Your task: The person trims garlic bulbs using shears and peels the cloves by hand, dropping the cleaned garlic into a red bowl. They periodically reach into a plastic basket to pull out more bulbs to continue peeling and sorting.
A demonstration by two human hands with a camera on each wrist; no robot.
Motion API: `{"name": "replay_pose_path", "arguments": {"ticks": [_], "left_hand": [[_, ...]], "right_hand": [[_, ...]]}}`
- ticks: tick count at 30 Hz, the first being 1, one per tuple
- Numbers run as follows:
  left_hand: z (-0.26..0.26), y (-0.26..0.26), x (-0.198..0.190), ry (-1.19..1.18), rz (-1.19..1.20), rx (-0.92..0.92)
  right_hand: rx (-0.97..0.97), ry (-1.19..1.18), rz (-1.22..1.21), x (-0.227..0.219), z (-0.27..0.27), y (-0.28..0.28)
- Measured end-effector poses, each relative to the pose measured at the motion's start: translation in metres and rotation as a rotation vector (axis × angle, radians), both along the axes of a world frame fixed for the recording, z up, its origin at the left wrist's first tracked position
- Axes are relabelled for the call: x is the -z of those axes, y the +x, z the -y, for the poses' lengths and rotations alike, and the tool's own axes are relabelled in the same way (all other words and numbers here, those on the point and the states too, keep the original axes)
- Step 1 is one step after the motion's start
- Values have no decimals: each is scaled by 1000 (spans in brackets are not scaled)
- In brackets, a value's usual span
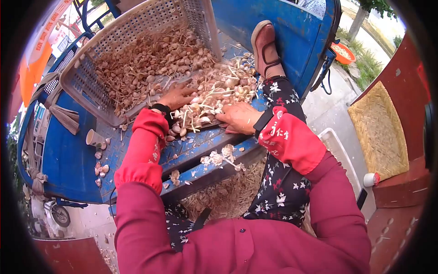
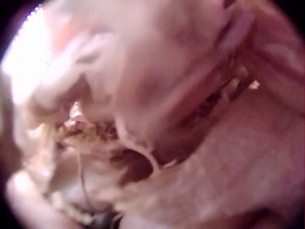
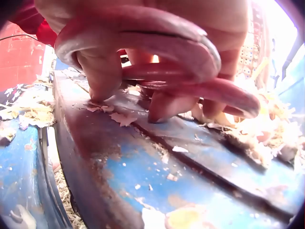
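A heap of garlic bulbs and cloves (image 1: 228, 84), with pale stems and loose skins, lies on the blue metal truck bed (image 1: 207, 137). My left hand (image 1: 177, 97) rests on the heap's left side, fingers stretched over the garlic. In the left wrist view, blurred garlic (image 2: 86, 179) fills the space close to the hand. My right hand (image 1: 239, 118) is at the heap's near edge. Pink looped handles of scissors (image 3: 190, 62) are held in it, its fingertips down on the bed among skin flakes. The scissors' blades are hidden.
A large perforated plastic crate (image 1: 86, 82), tipped toward me, holds many loose cloves. A paper cup (image 1: 94, 138) lies on the left with cloves beside it. My outstretched leg (image 1: 283, 93) borders the heap on the right. Chaff (image 1: 228, 192) lies below the bed's edge.
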State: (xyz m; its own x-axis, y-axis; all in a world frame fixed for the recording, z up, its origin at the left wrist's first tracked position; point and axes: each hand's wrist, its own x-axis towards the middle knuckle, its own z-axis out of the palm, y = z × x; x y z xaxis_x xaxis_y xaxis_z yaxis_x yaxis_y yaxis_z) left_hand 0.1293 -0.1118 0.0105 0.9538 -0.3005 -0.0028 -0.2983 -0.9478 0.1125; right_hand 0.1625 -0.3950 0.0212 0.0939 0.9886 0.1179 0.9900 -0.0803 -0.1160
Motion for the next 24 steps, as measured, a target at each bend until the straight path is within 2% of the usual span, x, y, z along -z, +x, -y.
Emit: {"name": "replay_pose_path", "arguments": {"ticks": [1, 4, 6, 7, 8, 10, 12, 15, 16, 18, 20, 21, 22, 24], "left_hand": [[17, -19, -15, -15, -158, -385], [-17, -40, 5, 45, -90, -422], [-25, -36, -4, 152, -73, -278], [-26, -30, -5, 51, 6, -401], [3, -27, -24, -51, 87, -522], [43, 6, -27, -251, 156, -252], [91, 43, -18, -152, 146, -52], [142, 59, -27, 222, -72, 44], [144, 56, -31, 212, -70, 58], [125, 43, -40, 191, -232, -131], [94, 33, -28, 303, -248, -172], [76, 25, -25, 183, -291, -227], [62, 16, -27, 198, -320, -253], [33, -2, -26, 127, -355, -308]], "right_hand": [[3, 4, -4, -2, 2, -1], [5, -14, 19, -5, 9, 2], [0, 20, -12, -3, 9, 8], [-3, 48, 4, -2, 8, 9], [-4, 75, 21, -3, 7, 10], [5, 47, 32, -6, 6, 5], [38, 25, 90, -10, 7, -1], [63, 70, 112, -14, 22, -11], [63, 120, 112, -14, 31, -11], [103, 92, 64, -34, 54, -10], [190, 87, 56, -45, 78, -1], [229, 92, 58, -52, 87, 5], [305, 99, 69, -60, 93, 8], [393, 307, 126, -58, 96, 25]]}}
